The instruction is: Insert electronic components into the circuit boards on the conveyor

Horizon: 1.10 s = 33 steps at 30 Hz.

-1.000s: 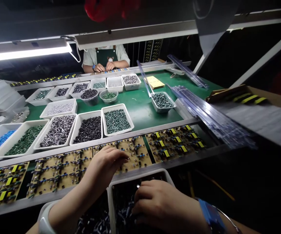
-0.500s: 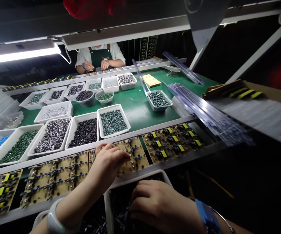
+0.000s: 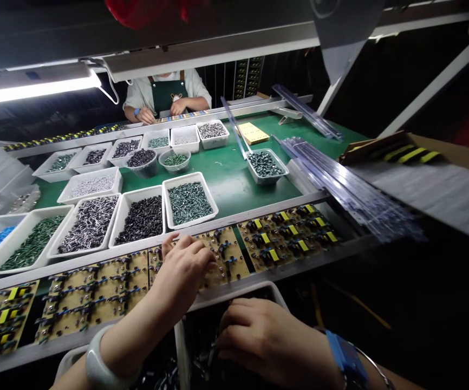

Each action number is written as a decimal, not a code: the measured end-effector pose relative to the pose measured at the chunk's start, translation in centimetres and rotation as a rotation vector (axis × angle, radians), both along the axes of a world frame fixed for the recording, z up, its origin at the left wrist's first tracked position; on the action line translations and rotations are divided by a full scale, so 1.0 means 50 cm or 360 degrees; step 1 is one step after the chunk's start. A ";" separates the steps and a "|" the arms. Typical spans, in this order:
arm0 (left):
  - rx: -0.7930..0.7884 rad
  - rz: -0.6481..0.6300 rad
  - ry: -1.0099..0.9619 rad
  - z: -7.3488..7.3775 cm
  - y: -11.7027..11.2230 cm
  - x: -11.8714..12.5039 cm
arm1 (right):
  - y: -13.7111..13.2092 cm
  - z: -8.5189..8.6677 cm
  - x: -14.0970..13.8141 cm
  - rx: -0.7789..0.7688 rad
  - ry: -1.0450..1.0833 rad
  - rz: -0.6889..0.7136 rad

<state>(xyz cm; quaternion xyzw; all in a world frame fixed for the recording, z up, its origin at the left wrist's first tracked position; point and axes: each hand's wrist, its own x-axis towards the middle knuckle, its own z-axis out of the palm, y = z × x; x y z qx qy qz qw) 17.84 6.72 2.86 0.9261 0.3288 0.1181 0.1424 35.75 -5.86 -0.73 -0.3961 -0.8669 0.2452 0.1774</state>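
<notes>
My left hand (image 3: 183, 271) is curled over a brown circuit board (image 3: 234, 265), fingertips down among the dark parts already standing on it. I can't tell if it's pinching anything. My right hand (image 3: 259, 338) is just behind and to the right of it, fingers spread and curved down into a white bin (image 3: 234, 292) of dark loose components (image 3: 206, 357). It's narrow-ish, but whether it holds one is hidden.

Risks, as I judge them: the left knuckles could knock neighbouring parts or bend their leads. Tangled leads in the bin could drag up several pieces at once. A white tray (image 3: 186, 176) of green components sits just beyond the left hand, so a careless reach could spill it.

Hidden: the left fingertips cover the exact spot on the board, and the bin's depths are dark and cut off by the frame's lower edge.
</notes>
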 end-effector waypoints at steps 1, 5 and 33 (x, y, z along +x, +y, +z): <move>-0.0004 0.0005 0.0012 0.001 -0.001 0.000 | 0.000 -0.001 0.000 -0.0002 -0.0001 -0.0002; 0.0023 0.0026 0.0031 0.000 -0.002 0.005 | -0.001 -0.001 0.001 0.0010 -0.0016 0.0005; 0.0137 -0.0157 0.0176 0.009 -0.071 -0.199 | 0.014 0.017 -0.006 0.0231 -0.0391 0.0180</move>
